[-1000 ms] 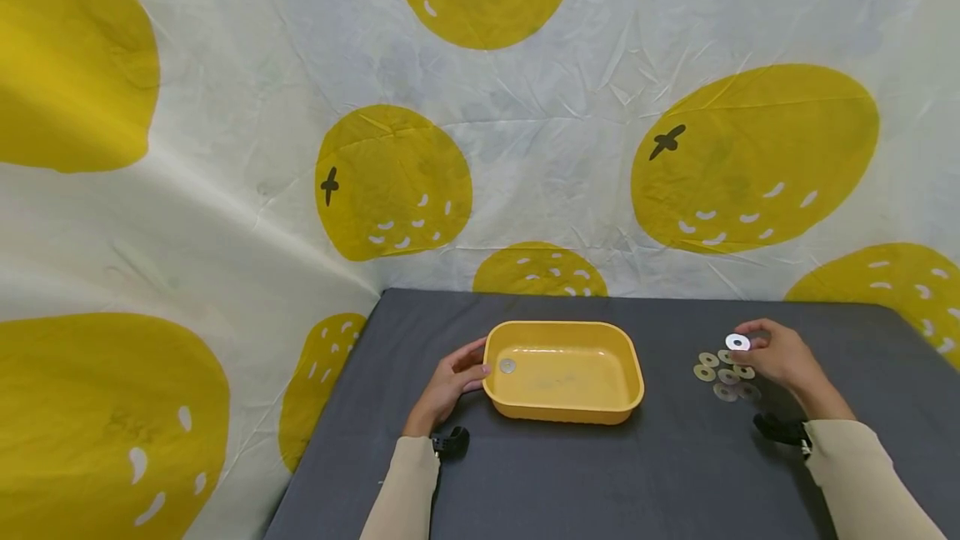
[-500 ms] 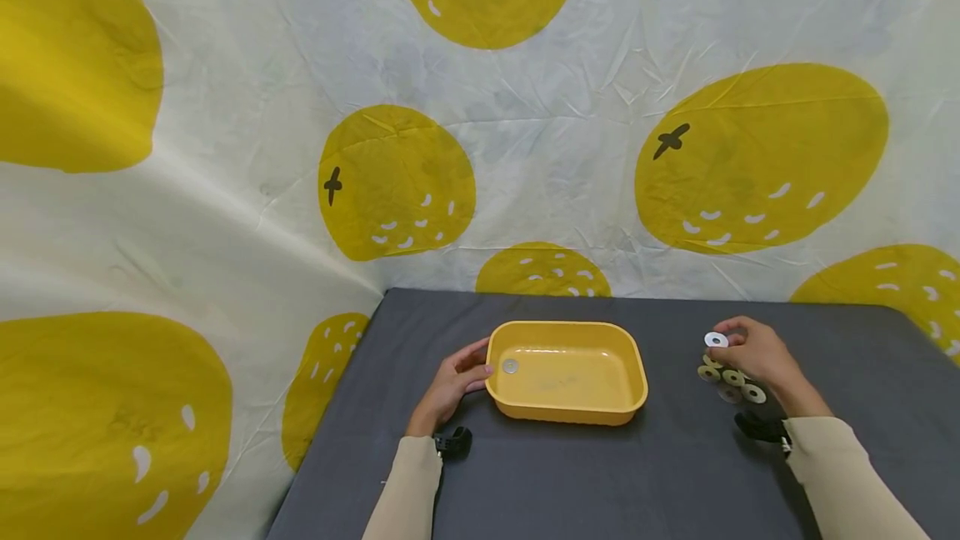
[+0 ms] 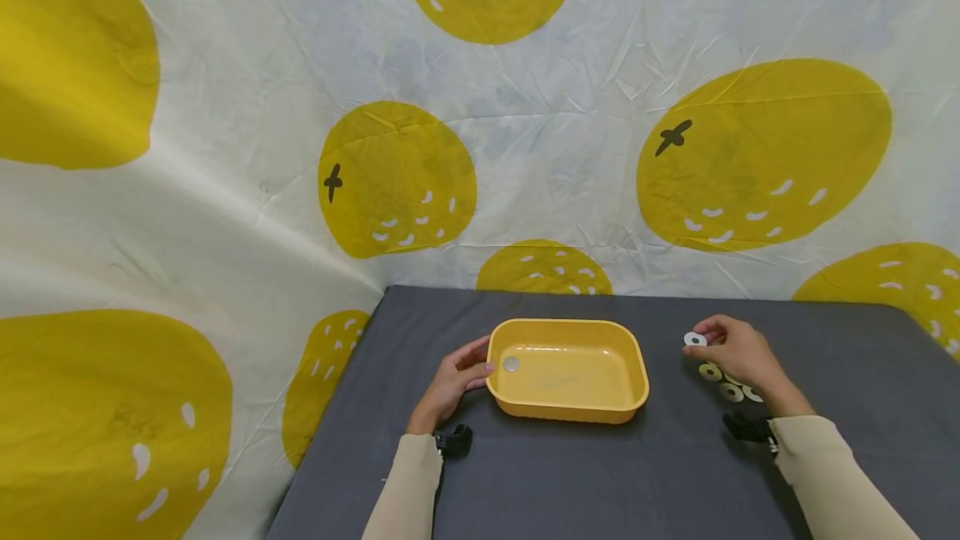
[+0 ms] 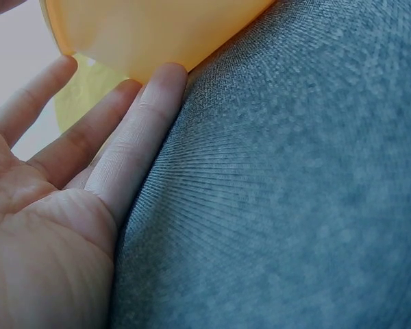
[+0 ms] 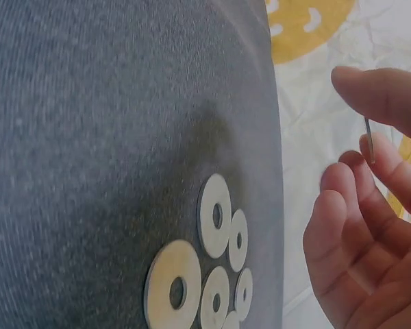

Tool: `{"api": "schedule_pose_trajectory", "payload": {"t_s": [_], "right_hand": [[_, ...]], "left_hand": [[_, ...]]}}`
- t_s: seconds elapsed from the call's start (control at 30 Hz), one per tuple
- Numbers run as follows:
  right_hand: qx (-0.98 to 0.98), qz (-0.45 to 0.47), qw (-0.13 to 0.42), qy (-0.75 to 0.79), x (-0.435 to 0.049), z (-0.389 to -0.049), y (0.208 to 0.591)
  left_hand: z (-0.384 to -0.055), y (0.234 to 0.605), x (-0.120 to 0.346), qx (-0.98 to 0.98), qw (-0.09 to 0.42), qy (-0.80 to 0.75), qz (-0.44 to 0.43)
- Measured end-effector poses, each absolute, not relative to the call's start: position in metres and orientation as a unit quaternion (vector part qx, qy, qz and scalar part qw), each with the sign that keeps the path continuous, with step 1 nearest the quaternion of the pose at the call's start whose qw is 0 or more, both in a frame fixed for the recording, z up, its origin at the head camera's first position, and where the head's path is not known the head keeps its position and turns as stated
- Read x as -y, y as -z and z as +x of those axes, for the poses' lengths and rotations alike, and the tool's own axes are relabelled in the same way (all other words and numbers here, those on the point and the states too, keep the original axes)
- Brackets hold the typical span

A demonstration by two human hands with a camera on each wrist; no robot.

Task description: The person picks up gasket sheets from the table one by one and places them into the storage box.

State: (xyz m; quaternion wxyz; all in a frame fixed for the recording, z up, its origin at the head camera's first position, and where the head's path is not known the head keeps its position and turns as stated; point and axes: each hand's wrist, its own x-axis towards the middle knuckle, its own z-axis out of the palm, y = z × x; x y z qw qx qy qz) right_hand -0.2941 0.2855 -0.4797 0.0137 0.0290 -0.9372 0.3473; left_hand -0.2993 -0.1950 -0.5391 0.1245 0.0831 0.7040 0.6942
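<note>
Left hand (image 3: 447, 383): fingers nearly straight, touch a yellow, rounded-rectangular tray (image 3: 588, 369). Right hand (image 3: 738, 352): pinches a silvery, flat metal washer (image 3: 687, 340) above the dark-grey tabletop (image 3: 562, 477). Loose washers (image 5: 159, 288): several, lie nearby. Tray washer (image 3: 511, 363): one, inside left end.

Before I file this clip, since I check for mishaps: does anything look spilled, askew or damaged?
Nothing stands out: the yellow tray stands upright and looks undamaged, and the loose washers lie together on the dark cloth.
</note>
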Motion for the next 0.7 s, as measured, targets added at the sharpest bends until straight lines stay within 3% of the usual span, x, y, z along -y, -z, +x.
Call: {"api": "schedule_pose_trajectory", "payload": {"t_s": [0.7], "right_hand": [[0.939, 0.051, 0.069, -0.334, -0.255, -0.303, 0.475]], "left_hand": [[-0.299, 0.537, 0.194, -0.708, 0.124, -0.69, 0.081]]}}
